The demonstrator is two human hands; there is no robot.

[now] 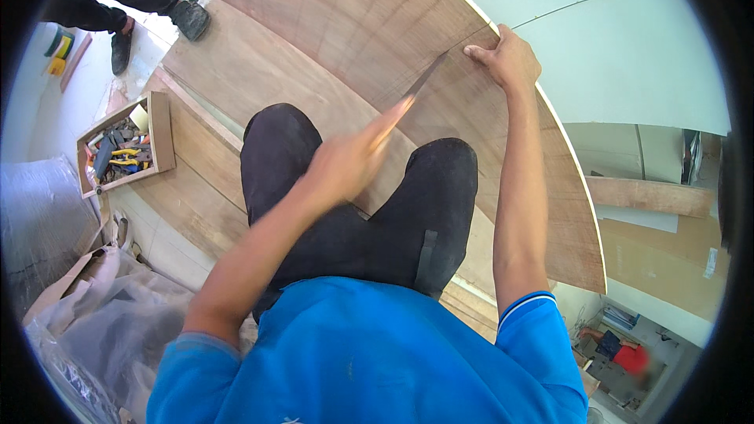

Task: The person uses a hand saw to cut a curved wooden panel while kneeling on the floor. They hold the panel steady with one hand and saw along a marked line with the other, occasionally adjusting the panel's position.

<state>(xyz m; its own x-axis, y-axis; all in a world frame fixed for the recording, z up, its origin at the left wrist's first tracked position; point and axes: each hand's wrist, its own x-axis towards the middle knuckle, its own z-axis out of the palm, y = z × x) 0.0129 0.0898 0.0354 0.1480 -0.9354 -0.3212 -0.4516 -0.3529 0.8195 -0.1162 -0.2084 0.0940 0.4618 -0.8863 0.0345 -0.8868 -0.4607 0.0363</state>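
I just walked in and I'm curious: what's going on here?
Someone in a blue shirt is working at a large plywood sheet. The left hand, blurred, grips what looks like a wooden-handled saw at the sheet's face; the right hand holds the sheet's edge. An open wooden toolbox sits to the left, and another person's shoes show beyond.

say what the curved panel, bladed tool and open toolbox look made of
Curved panel: likely plywood, matt, by its brown grain and thin pale edge. Bladed tool: thin dark blade, probably metal; tan handle, perhaps wood, but blurred. Open toolbox: apparently bare wood, matt and light brown.
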